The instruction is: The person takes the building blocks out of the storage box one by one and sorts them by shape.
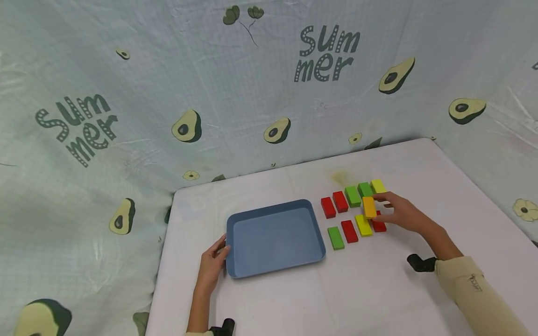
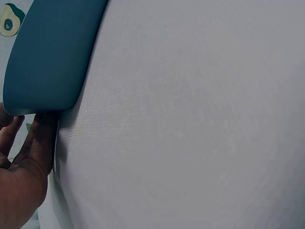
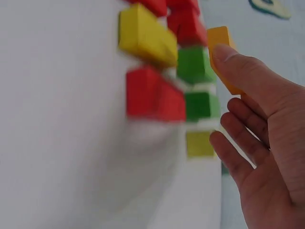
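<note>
My left hand (image 1: pixel 211 265) grips the left rim of a blue-grey rectangular tray (image 1: pixel 275 240). In the left wrist view, the fingers of this hand (image 2: pixel 26 183) meet the end wall of the tray (image 2: pixel 52 57). On the right, my right hand (image 1: pixel 402 213) pinches an orange block (image 1: pixel 369 207) above two rows of coloured blocks. Its thumb lies across the orange block (image 3: pixel 218 36) in the right wrist view, while the other visible fingers are loosely bent. Just below the held block are a yellow block (image 1: pixel 363 227) and a red block (image 1: pixel 380 225), partly hidden.
The back row has two red blocks (image 1: pixel 328 208), two green blocks (image 1: pixel 352 196) and a yellow block (image 1: pixel 378 186). Nearer stand a green block (image 1: pixel 336 238) and a red block (image 1: pixel 350 232). A printed cloth (image 1: pixel 235 93) hangs behind the white table (image 1: pixel 294 298).
</note>
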Available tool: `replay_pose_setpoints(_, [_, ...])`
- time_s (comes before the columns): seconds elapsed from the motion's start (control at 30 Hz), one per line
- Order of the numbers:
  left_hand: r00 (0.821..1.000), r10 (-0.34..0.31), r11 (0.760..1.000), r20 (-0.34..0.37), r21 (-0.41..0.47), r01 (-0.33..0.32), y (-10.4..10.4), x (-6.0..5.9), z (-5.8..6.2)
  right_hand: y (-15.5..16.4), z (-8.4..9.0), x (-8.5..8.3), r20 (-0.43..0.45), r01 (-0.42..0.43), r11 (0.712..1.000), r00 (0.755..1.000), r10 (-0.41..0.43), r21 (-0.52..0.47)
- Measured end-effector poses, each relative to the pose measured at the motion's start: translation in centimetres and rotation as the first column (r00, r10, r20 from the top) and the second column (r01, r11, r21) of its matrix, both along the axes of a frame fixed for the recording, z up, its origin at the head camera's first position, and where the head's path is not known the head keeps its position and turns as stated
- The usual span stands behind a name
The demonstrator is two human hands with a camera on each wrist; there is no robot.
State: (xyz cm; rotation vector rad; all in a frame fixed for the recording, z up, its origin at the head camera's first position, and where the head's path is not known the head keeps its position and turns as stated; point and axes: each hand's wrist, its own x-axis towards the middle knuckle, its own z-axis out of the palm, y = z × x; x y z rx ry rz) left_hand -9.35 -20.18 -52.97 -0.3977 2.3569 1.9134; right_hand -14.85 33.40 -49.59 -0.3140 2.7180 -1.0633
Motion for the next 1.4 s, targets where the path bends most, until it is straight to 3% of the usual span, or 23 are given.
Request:
replay_pose_setpoints(0.2, [1.0,-0.003,1.0,-0.002,0.005,0.003,-0.2,0.0,0.1,3.9,-1.3,1.1,0.016,0.016,1.0,1.0,-0.016,0.025])
replay_pose_setpoints(0.37, [1.0,0.004,1.0,0.003,-0.002,-0.004,-0.1,0.1,0.0,5.3,-1.7,1.2,0.063,0.03,0.999,0.998,-0.031,0.022])
replay_pose_setpoints(0.77, [0.999,-0.004,1.0,-0.031,0.005,0.005,-0.2,-0.4,0.3,5.2,-1.4,0.3,0.047,0.004,0.995,0.999,-0.009,0.102])
replay_pose_setpoints(1.03, [1.0,-0.014,1.0,0.007,0.0,0.014,-0.1,0.2,0.0,5.4,-2.1,1.3,0.084,-0.002,0.996,0.996,-0.006,0.093])
replay_pose_setpoints(1.4, [0.999,-0.032,0.999,-0.011,0.002,0.032,-0.3,0.3,0.2,5.5,-2.4,1.9,0.045,-0.011,0.996,0.999,0.008,0.086])
